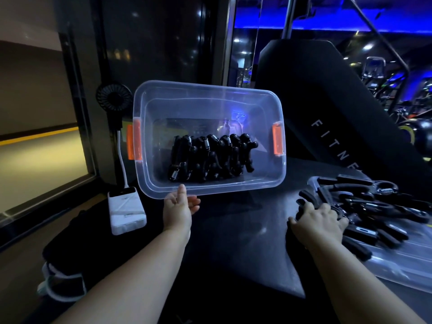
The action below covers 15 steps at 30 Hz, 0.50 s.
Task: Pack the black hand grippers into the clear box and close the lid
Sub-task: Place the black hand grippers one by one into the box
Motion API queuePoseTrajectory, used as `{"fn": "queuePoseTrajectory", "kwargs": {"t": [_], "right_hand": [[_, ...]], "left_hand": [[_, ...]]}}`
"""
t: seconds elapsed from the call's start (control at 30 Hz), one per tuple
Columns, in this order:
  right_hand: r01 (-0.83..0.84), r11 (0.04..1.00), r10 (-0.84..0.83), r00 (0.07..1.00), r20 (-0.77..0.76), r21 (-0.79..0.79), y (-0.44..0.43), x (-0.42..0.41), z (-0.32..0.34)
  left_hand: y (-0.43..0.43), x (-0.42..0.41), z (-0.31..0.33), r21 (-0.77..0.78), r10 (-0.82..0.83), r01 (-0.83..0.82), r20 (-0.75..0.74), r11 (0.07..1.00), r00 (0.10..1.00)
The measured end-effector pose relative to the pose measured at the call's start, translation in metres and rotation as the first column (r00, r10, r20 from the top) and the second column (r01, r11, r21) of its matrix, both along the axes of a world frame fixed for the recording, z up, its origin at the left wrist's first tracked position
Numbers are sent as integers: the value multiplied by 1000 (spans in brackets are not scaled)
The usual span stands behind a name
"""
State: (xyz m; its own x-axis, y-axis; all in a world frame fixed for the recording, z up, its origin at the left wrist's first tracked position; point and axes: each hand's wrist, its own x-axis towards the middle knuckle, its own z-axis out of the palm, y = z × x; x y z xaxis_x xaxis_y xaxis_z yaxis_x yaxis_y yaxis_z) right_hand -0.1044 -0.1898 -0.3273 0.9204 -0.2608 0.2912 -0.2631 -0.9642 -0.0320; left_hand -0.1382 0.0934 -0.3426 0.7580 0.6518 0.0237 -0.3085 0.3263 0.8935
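Note:
The clear box with orange side latches is tipped toward me, its opening facing the camera. Several black hand grippers stand packed in a row along its lower side. My left hand grips the near rim, thumb over the edge and fingers beneath. To the right, a loose pile of black hand grippers lies on the clear lid, which rests flat on the dark surface. My right hand lies on the near left part of that pile with fingers curled round a gripper handle.
A white power bank with a cable sits left of the box, below a small black fan. A black bag lies at the lower left. A black padded panel with white lettering rises behind the pile.

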Motion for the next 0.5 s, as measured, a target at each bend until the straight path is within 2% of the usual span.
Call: {"fn": "queuePoseTrajectory", "kwargs": {"t": [0.5], "right_hand": [[-35,998,35,999,4,46,-3,-5,6]], "left_hand": [[1,-1,-1,10,-8,8,4,1000,1000]]}}
